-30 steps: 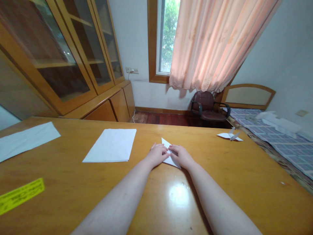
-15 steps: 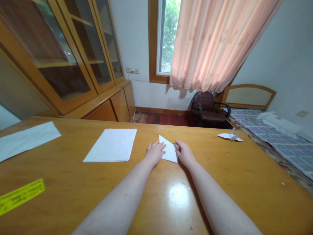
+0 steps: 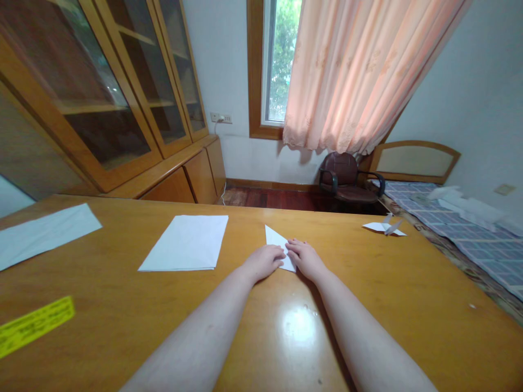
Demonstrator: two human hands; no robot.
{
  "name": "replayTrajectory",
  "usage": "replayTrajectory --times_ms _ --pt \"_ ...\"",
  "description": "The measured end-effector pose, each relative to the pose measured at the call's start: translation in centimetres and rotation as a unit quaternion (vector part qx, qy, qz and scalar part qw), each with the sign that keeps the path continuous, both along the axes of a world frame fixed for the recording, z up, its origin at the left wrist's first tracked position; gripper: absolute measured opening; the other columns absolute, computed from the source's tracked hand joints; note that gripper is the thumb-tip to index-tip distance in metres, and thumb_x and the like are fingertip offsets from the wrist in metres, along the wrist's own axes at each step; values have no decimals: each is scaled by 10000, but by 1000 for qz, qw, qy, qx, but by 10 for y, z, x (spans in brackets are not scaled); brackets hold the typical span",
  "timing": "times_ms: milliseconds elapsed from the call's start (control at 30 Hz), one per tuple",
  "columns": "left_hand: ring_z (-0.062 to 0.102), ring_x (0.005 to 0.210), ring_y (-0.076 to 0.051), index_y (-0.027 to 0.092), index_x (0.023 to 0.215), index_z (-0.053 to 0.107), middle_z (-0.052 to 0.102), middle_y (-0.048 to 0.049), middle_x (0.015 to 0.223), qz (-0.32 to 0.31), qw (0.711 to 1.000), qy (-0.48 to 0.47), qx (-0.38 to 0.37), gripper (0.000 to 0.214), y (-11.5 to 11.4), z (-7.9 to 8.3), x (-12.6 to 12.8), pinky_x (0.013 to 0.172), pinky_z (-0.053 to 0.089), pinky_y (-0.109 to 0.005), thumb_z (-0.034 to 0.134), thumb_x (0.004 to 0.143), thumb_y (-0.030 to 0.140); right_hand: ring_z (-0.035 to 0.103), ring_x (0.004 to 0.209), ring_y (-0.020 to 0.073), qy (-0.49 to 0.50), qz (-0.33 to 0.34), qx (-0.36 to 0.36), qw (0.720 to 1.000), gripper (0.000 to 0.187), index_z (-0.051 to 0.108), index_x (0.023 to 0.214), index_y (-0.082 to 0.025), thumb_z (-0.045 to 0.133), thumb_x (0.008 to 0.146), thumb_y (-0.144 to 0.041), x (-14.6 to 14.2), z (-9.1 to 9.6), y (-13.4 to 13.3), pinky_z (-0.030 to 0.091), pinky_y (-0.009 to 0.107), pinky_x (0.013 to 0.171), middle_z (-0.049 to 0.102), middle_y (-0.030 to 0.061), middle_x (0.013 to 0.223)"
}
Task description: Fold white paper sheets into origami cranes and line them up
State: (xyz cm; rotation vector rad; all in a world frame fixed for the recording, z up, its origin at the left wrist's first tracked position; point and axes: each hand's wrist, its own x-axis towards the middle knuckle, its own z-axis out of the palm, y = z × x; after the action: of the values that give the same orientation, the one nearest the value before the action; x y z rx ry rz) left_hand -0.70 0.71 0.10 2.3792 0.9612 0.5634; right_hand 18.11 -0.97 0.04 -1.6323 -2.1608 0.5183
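Note:
A folded white paper triangle point(image 3: 277, 243) lies on the wooden table point(image 3: 359, 272), its tip pointing away from me and its lower part under my hands. My left hand point(image 3: 263, 262) rests with its fingertips on the paper's left side. My right hand point(image 3: 305, 258) lies on the right side, its fingers meeting the paper's upper edge. The two hands nearly touch, and they hide the middle of the paper.
A stack of white paper point(image 3: 183, 243) lies left of my hands, with a white sheet point(image 3: 44, 234) and a yellow printed strip point(image 3: 35, 326) farther left. A small folded paper figure point(image 3: 384, 227) sits at the far right. A bed point(image 3: 469, 239) lies beyond the table's right edge.
My hands were on the paper a second ago, then apart at its sides. They have now come back together over its lower part. The paper has barely shifted.

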Motion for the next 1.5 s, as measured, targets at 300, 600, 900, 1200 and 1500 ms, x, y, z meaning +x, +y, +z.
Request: replayTrajectory --times_ms 300,600,900,1200,1500 --pt "544 1057 -182 221 878 689 659 -34 1029 -38 999 32 5 150 -2 5 1 976 358 -307 585 801 297 400 1264 208 27 -10 -24 999 374 592 1180 -230 370 906 -355 0 3 1 203 437 1067 507 72 1319" --pt "604 839 -159 203 763 691 680 -18 846 49 997 -26 -56 130 -1 3 3 787 443 -259 566 767 238 403 1262 214 55 -11 -19 998 392 603 1163 -246 343 915 -404 1 -1 1 208 448 1059 507 69 1319" --pt "581 771 -149 177 728 609 661 -6 831 117 978 -129 -118 187 -1 2 4 723 441 -258 618 717 364 415 1252 210 121 -23 -35 992 438 622 1134 -230 300 917 -434 3 -1 0 194 436 1070 531 72 1295" --pt "528 1052 -191 194 1073 579 608 -52 1129 148 989 -20 -8 401 -1 3 1 938 380 -295 567 682 106 521 1092 236 64 34 42 996 460 588 1169 -201 540 803 -476 2 9 -6 336 387 966 606 84 1182" --pt "556 1030 -214 189 1183 579 639 -99 1110 235 967 95 10 453 4 2 -5 903 393 -306 430 770 77 518 1051 246 43 70 35 996 633 548 1216 -195 683 672 -489 -4 16 -12 361 381 935 609 96 1147"
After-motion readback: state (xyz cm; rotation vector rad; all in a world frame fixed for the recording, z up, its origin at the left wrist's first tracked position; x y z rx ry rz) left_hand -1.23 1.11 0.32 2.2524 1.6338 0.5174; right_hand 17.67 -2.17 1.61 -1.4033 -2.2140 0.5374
